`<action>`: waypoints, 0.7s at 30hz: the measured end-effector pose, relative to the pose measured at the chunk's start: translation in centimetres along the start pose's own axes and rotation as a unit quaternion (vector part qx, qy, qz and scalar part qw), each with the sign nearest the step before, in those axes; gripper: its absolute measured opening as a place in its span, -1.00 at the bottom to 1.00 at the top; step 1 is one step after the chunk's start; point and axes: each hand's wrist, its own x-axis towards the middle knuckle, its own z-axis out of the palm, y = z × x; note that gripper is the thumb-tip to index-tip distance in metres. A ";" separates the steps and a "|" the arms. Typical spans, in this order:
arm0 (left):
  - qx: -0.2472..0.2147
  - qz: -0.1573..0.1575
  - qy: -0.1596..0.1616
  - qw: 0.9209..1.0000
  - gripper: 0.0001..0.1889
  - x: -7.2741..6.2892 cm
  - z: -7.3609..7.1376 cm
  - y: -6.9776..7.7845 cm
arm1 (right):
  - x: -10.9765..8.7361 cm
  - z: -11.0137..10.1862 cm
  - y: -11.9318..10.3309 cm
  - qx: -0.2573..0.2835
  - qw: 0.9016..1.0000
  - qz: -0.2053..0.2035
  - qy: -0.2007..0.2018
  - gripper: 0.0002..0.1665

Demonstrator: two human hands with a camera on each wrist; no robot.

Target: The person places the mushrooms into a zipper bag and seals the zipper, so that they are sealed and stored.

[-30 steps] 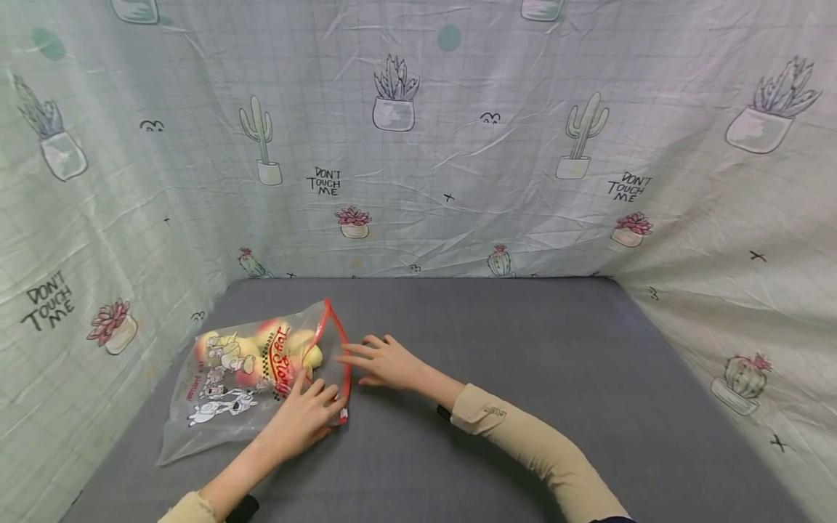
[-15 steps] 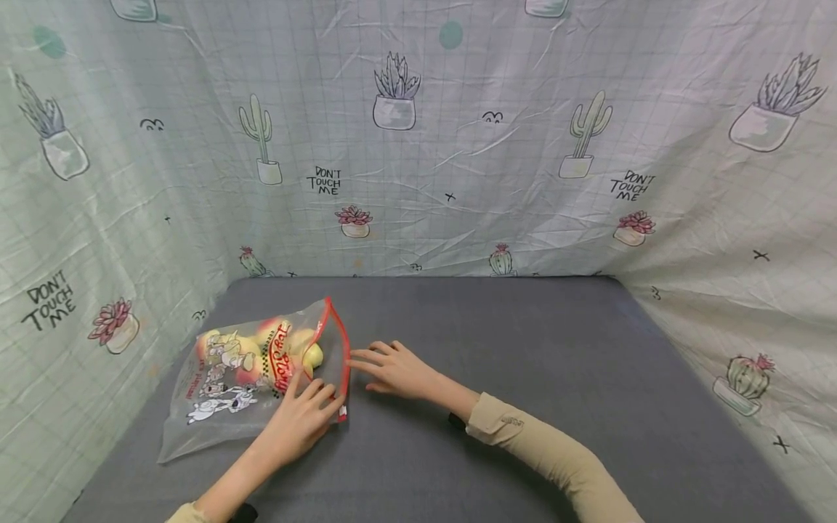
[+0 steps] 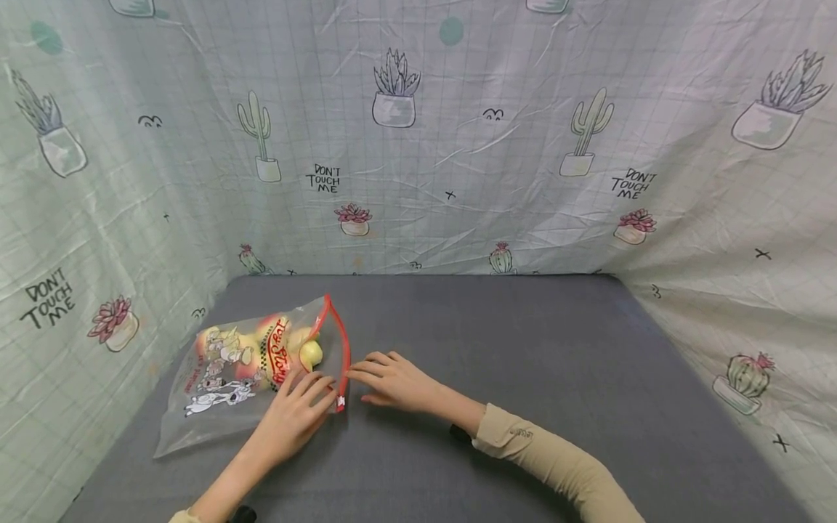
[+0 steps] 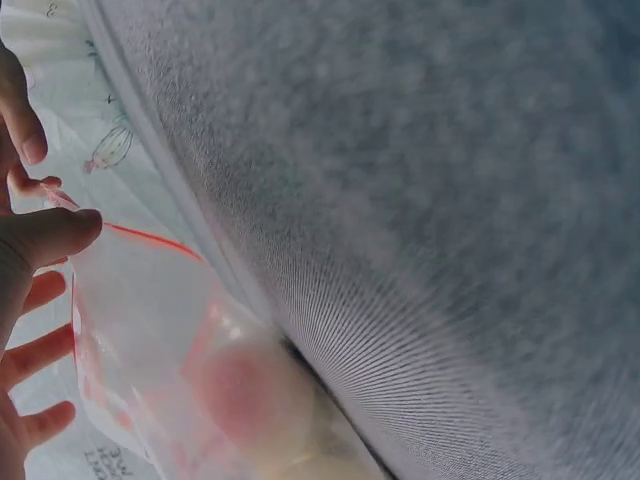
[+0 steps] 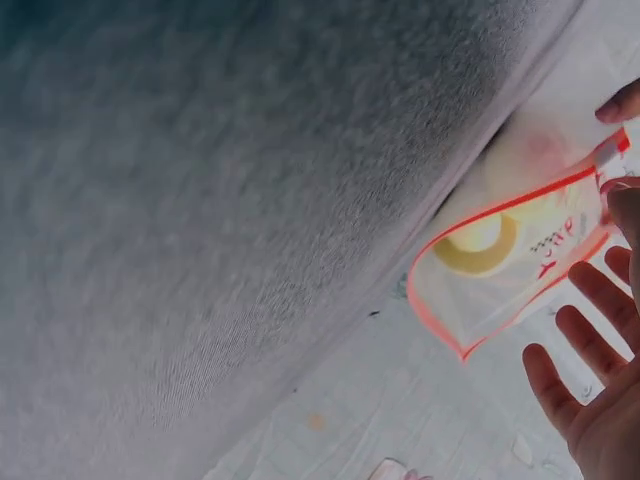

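A clear zip bag (image 3: 222,428) with a red-edged mouth and cartoon animal prints lies at the left of the grey table. Inside it are several round yellow-and-red fruits (image 3: 311,354). The mouth gapes toward the right, its red edges apart. My left hand (image 3: 294,414) pinches the near edge of the mouth, thumb below and fingers over the film, beside the pale slider (image 3: 341,401). My right hand (image 3: 402,385) reaches in from the right, its fingertips at the red edge and its fingers spread in the right wrist view.
A printed cloth with potted cactus pictures hangs around the grey table (image 3: 497,349) at the back and on both sides. The bag's far left corner lies close to the left cloth (image 3: 85,232).
My right hand has shifted slightly right and nearer along the red edge. The near end of the mouth, with my left hand on it, has moved up a little.
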 end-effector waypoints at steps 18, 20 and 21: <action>0.040 -0.011 0.048 0.998 -0.39 0.8 -0.5 -0.1 | 1.1 -0.1 -0.7 0.018 0.998 -0.050 0.042 -0.59; 0.038 -0.012 0.053 0.998 -0.39 0.8 -0.5 -0.1 | 1.4 0.1 -0.7 0.025 0.997 -0.050 0.045 -0.63; 0.036 -0.013 0.055 0.998 -0.39 0.8 -0.5 -0.1 | 1.5 0.2 -0.7 0.027 0.997 -0.051 0.047 -0.64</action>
